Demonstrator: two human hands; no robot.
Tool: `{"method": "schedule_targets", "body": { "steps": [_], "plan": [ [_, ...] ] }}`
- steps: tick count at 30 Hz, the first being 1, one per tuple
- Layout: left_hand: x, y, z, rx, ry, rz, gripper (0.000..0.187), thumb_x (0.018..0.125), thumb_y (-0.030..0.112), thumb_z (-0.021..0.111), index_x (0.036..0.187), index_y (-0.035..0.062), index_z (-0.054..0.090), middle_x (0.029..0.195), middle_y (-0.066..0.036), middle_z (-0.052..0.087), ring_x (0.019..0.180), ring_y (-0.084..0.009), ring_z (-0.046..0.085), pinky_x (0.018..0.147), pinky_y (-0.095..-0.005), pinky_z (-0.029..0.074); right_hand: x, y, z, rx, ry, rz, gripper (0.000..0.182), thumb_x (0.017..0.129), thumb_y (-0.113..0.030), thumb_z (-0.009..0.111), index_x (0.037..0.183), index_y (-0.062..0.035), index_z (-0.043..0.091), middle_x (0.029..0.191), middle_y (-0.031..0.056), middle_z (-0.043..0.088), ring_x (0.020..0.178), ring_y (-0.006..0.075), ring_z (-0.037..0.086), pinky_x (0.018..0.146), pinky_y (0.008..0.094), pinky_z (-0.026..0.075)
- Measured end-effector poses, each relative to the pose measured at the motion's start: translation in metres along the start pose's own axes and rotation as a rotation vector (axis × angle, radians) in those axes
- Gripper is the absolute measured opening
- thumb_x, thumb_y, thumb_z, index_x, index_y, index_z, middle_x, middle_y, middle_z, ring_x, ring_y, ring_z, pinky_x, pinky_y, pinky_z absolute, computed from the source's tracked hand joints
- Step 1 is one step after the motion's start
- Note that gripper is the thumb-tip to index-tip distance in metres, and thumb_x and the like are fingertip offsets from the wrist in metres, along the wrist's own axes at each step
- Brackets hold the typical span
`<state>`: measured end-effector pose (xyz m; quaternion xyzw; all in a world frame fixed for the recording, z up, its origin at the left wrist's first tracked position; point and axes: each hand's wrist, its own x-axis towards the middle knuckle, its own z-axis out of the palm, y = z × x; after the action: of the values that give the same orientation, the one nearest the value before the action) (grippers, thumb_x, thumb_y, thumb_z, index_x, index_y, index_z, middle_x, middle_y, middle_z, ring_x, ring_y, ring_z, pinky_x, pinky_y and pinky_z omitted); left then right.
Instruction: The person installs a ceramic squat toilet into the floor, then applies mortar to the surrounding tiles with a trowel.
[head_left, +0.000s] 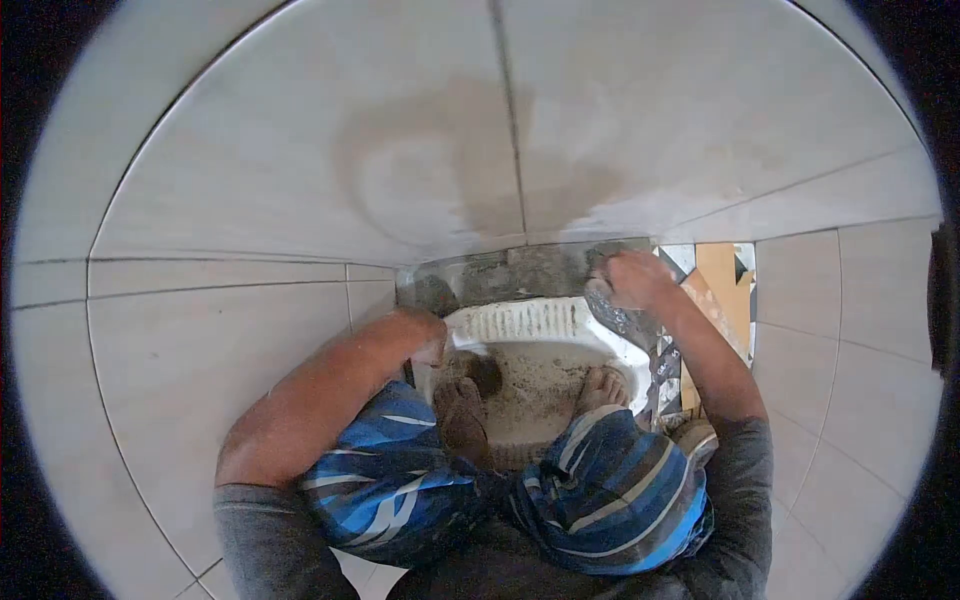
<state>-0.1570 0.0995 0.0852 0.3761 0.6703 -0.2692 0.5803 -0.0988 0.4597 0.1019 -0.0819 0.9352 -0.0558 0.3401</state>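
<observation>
My right hand [632, 278] is at the far right corner of a white squat toilet pan [630, 350], over grey wet-looking mortar [620, 318]. Its fingers are curled in; anything in them is too small or hidden to name. My left hand [428, 338] hangs bent at the wrist beside the pan's left rim, and its fingers are mostly hidden. The pan is stained brown with grit, and its ribbed far edge meets a grey cement strip [530, 272] along the wall. My bare feet [603, 388] stand within the pan.
Pale tiled walls [300, 130] close in ahead and on both sides. Patterned tile pieces [718, 290] in orange, white and black cover the floor at right. A rounded metallic-looking object [695, 440] lies by my right knee, partly hidden. A dark drain hole [480, 372] is in the pan.
</observation>
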Motion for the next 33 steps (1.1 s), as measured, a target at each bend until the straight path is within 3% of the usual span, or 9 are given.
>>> {"method": "schedule_targets", "body": {
  "steps": [3, 5, 7, 10, 16, 18, 26, 31, 33],
  "plan": [
    [-0.002, 0.005, -0.018, 0.04, -0.01, 0.034, 0.055, 0.089, 0.052, 0.061, 0.122, 0.0082, 0.069, 0.124, -0.017, 0.068, 0.115, -0.0383, 0.064, 0.096, -0.0511, 0.053, 0.028, -0.015, 0.036, 0.106, 0.196, -0.192, 0.038, 0.097, -0.037, 0.055, 0.109, -0.005, 0.071, 0.108, 0.0198, 0.072, 0.106, 0.0354, 0.068, 0.092, 0.0487, 0.054],
    [-0.012, 0.009, -0.031, 0.037, -0.024, 0.013, 0.055, 0.09, 0.052, 0.06, 0.123, 0.008, 0.069, 0.124, -0.017, 0.068, 0.115, -0.0384, 0.064, 0.096, -0.0506, 0.053, 0.036, -0.052, 0.004, -0.048, -0.008, -0.311, 0.033, 0.098, -0.032, 0.054, 0.11, -0.0069, 0.072, 0.108, 0.0188, 0.072, 0.107, 0.0346, 0.068, 0.091, 0.0489, 0.054],
    [-0.016, 0.016, -0.04, 0.031, -0.037, -0.004, 0.056, 0.09, 0.051, 0.06, 0.124, 0.0077, 0.069, 0.125, -0.018, 0.068, 0.115, -0.0385, 0.064, 0.096, -0.0502, 0.052, 0.057, -0.076, 0.023, 0.135, 0.123, -0.215, 0.032, 0.096, -0.032, 0.058, 0.103, -0.0058, 0.075, 0.106, 0.0195, 0.073, 0.104, 0.0349, 0.069, 0.089, 0.0493, 0.055],
    [-0.013, 0.018, -0.038, 0.021, -0.056, -0.003, 0.056, 0.091, 0.051, 0.06, 0.125, 0.0084, 0.068, 0.125, -0.019, 0.067, 0.116, -0.0385, 0.064, 0.098, -0.0493, 0.052, 0.056, -0.084, 0.007, 0.058, 0.102, -0.255, 0.034, 0.094, -0.034, 0.059, 0.096, -0.005, 0.076, 0.102, 0.0204, 0.073, 0.1, 0.0362, 0.07, 0.087, 0.0494, 0.056],
    [-0.03, 0.013, -0.035, -0.022, -0.082, 0.012, 0.058, 0.092, 0.051, 0.058, 0.132, 0.009, 0.063, 0.132, -0.019, 0.064, 0.122, -0.0382, 0.06, 0.102, -0.0503, 0.049, 0.04, -0.006, 0.021, 0.101, 0.084, -0.112, 0.036, 0.092, -0.036, 0.06, 0.094, -0.0032, 0.076, 0.098, 0.0202, 0.074, 0.097, 0.0372, 0.071, 0.087, 0.0495, 0.056],
    [-0.009, -0.007, -0.011, -0.069, 0.073, 0.054, 0.051, 0.087, 0.046, 0.063, 0.113, 0.0037, 0.073, 0.115, -0.02, 0.071, 0.105, -0.0382, 0.068, 0.091, -0.0499, 0.054, 0.023, 0.018, 0.018, 0.062, 0.066, -0.057, 0.037, 0.092, -0.038, 0.061, 0.095, -0.0042, 0.076, 0.097, 0.0196, 0.074, 0.096, 0.037, 0.071, 0.086, 0.0495, 0.056],
    [-0.011, -0.008, -0.017, -0.112, 0.102, 0.122, 0.05, 0.087, 0.044, 0.062, 0.114, 0.0033, 0.071, 0.114, -0.021, 0.07, 0.106, -0.0386, 0.068, 0.092, -0.0495, 0.053, -0.058, 0.127, 0.038, 0.079, 0.102, 0.18, 0.035, 0.091, -0.044, 0.063, 0.101, -0.0117, 0.074, 0.092, 0.0184, 0.072, 0.092, 0.0373, 0.07, 0.081, 0.0493, 0.056],
    [-0.021, 0.003, -0.028, -0.117, 0.088, 0.083, 0.05, 0.088, 0.045, 0.062, 0.115, 0.0037, 0.071, 0.115, -0.021, 0.07, 0.107, -0.0387, 0.067, 0.092, -0.0495, 0.053, -0.061, 0.091, 0.028, 0.215, 0.143, 0.066, 0.044, 0.091, -0.046, 0.063, 0.112, -0.0076, 0.068, 0.097, 0.0205, 0.071, 0.094, 0.0392, 0.069, 0.084, 0.0509, 0.055],
    [-0.031, 0.009, -0.044, -0.053, -0.003, 0.02, 0.052, 0.088, 0.045, 0.062, 0.117, 0.0041, 0.07, 0.116, -0.022, 0.07, 0.109, -0.0386, 0.067, 0.093, -0.0499, 0.053, -0.04, 0.056, 0.016, 0.125, 0.095, -0.028, 0.038, 0.091, -0.043, 0.061, 0.103, -0.0086, 0.072, 0.097, 0.0172, 0.072, 0.096, 0.0373, 0.069, 0.086, 0.0488, 0.055]
  ]
}}
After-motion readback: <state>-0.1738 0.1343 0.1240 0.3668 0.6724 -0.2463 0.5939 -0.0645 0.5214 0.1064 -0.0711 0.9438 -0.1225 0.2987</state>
